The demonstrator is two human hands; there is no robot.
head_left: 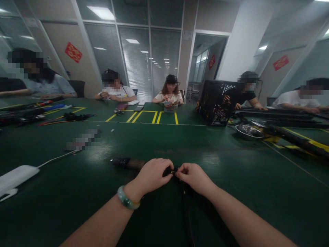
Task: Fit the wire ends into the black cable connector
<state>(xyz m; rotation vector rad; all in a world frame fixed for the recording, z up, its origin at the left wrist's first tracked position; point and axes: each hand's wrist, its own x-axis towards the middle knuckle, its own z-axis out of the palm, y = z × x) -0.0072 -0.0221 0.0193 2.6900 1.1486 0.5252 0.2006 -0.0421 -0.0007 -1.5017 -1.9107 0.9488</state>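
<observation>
From the view's lower edge a dark cable (187,216) runs up the green bench (262,212) between the forearms, to just below the hands. The left hand (153,173), a bangle (128,199) on its wrist, and the right hand (192,175) face each other, fingertips near to touching. Both are drawn in to a pinch, thumbs close against fingers, on a small dark part (172,172) with a brassy spot; it sits in the narrow gap between them, its ends covered by the fingers. A dark tube (122,162) lies just beyond and left of the left hand, which hides its right end; its tip points left. Open green spreads right of the right forearm, and ahead of the hands as far as the yellow tape (145,111). Well apart on the left, a white block (19,178) crosses the view's edge, its cord (58,157) leading to a blurred-out object (83,140). Farther off, tools and wires (28,113) heap at the left; at the right a metal bowl (248,137) sits beside a long black bar (295,139). Beyond, a black case (218,103) stands upright. Along the bench's far side sit five people (115,92), before a glass wall (164,51).
</observation>
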